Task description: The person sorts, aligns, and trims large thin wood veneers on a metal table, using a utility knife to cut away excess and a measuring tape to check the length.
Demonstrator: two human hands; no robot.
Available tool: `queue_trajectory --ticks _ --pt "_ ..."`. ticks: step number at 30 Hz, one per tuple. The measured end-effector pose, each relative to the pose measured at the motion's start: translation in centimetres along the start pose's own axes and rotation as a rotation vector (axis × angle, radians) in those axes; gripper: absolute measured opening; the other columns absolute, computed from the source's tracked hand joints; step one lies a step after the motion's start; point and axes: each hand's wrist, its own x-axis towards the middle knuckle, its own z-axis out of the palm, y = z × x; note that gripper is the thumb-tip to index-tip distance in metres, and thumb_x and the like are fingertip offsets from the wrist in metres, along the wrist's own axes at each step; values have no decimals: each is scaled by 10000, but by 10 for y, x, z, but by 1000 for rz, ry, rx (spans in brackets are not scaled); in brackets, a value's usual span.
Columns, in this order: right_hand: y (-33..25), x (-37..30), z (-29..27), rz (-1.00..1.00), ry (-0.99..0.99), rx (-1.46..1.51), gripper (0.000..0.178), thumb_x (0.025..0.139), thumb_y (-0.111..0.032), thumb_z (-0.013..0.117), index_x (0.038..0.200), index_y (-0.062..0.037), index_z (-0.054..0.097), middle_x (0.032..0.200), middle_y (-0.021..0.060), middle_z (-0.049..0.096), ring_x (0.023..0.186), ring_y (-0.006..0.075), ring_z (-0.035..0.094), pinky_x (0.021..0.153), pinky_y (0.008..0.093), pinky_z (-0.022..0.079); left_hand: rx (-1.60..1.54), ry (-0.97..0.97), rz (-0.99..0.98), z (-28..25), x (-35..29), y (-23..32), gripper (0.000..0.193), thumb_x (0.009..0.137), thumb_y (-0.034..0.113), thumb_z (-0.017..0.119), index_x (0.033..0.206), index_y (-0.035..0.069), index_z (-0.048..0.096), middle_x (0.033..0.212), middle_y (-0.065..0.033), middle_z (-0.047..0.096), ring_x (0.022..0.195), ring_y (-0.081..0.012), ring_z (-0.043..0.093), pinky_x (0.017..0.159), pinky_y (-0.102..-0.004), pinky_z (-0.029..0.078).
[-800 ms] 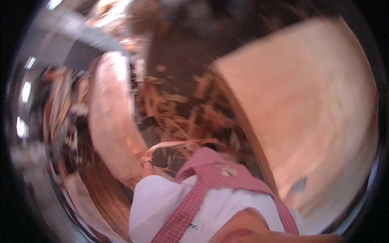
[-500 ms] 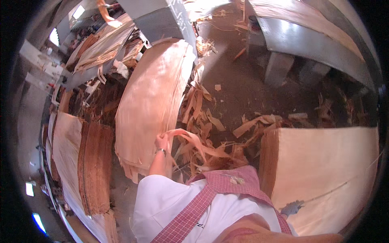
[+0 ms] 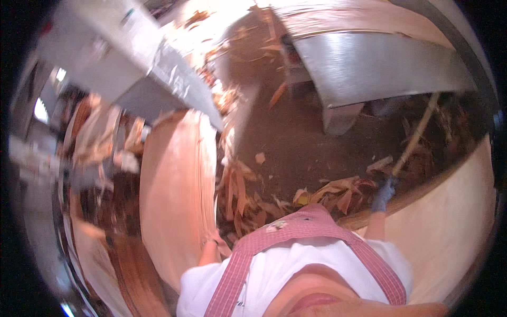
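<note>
My right hand (image 3: 384, 194), in a blue-grey glove, is closed round a long thin wooden stick (image 3: 417, 134). The stick points up and away over the floor, slightly to the right. My left hand (image 3: 212, 238), bare, is low beside the near right edge of a tall stack of pale veneer sheets (image 3: 171, 185). Its fingers are blurred, so whether they grip anything does not show. Another stack of veneer (image 3: 454, 211) lies at my right, beneath and beyond my right arm.
Loose veneer strips (image 3: 237, 193) litter the floor between the stacks. A grey metal-sided table (image 3: 380, 66) bearing veneer stands far right. A grey pillar (image 3: 158, 79) rises behind the left stack. More stacked veneer (image 3: 137, 269) is at the lower left.
My view has swung to the right. My right hand has lifted the stick from over the right stack to point forward. My left hand, earlier holding a veneer strip, has dropped lower and nearer me.
</note>
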Motion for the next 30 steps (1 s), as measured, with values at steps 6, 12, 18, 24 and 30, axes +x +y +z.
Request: queue_trajectory --ticks 6,12,18,24,30 --pt "-60 37 289 45 -91 -72 605 830 -550 687 1035 18 657 867 97 643 660 204 570 618 368 472 -534 -27 819 -238 157 234 598 922 395 617 1301 -55 510 1219 -193 625 1124 -262 603 964 -346 469" --pt "-127 126 545 176 -292 255 429 909 -506 576 695 -136 535 530 -1 481 397 172 446 377 351 382 -896 -1517 876 -521 96 501 686 1019 429 445 1532 87 144 1377 -170 494 1160 -240 574 958 -352 482" --pt "-134 170 705 108 -179 203 422 941 -520 520 740 -149 524 550 25 519 406 183 482 355 371 402 -774 -1185 1183 -664 189 558 766 949 323 634 1503 59 176 1172 -155 598 916 -151 637 710 -294 537" --pt "-122 133 832 16 -105 216 323 971 -396 523 815 -113 531 587 54 553 412 182 509 368 358 422 -923 -206 1480 -781 394 655 632 898 143 673 1427 26 347 1239 -115 491 1058 -179 567 863 -288 493" --pt "-125 124 919 -429 34 -705 704 898 -551 573 1309 6 446 1086 212 601 842 269 644 702 426 528 -754 -1099 886 -851 581 741 405 902 417 663 1094 69 581 739 -10 623 578 -105 574 517 -257 472"
